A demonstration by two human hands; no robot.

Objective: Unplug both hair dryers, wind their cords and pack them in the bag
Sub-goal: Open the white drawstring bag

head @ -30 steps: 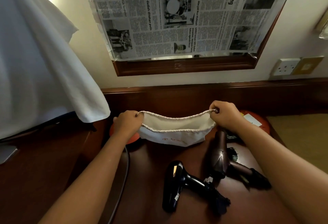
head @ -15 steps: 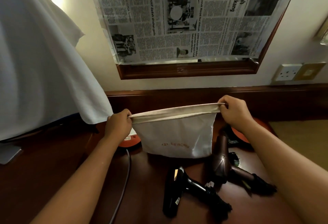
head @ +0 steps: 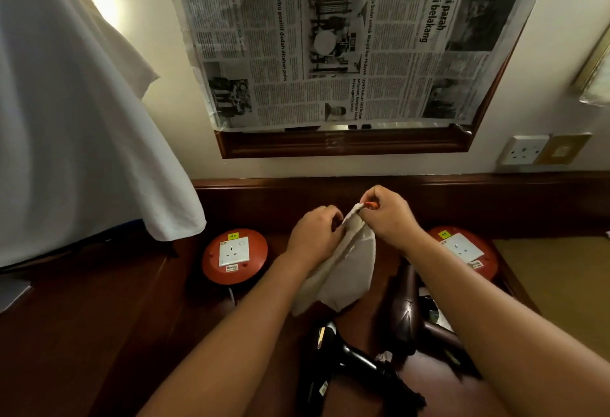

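A white cloth bag [head: 346, 271] hangs bunched above the dark wooden desk. My left hand [head: 313, 235] grips its top edge on the left. My right hand [head: 386, 215] pinches the top right corner, where a small orange bit shows. Both hands are close together, with the bag's mouth drawn shut. A black hair dryer [head: 333, 360] lies on the desk below the bag, its cord wound at the handle. A brown hair dryer [head: 407, 311] lies to its right, partly hidden by my right forearm.
Two red round socket reels stand on the desk, one at the left [head: 235, 255] and one at the right [head: 462, 250]. A wall socket [head: 523, 150] sits at the right. A white cloth [head: 66, 119] hangs at the left. Newspaper [head: 346, 40] covers the mirror.
My hands have come together from a wide stretch, so the bag's mouth is now gathered and the bag hangs narrow. The camera has tilted, showing both red reels.
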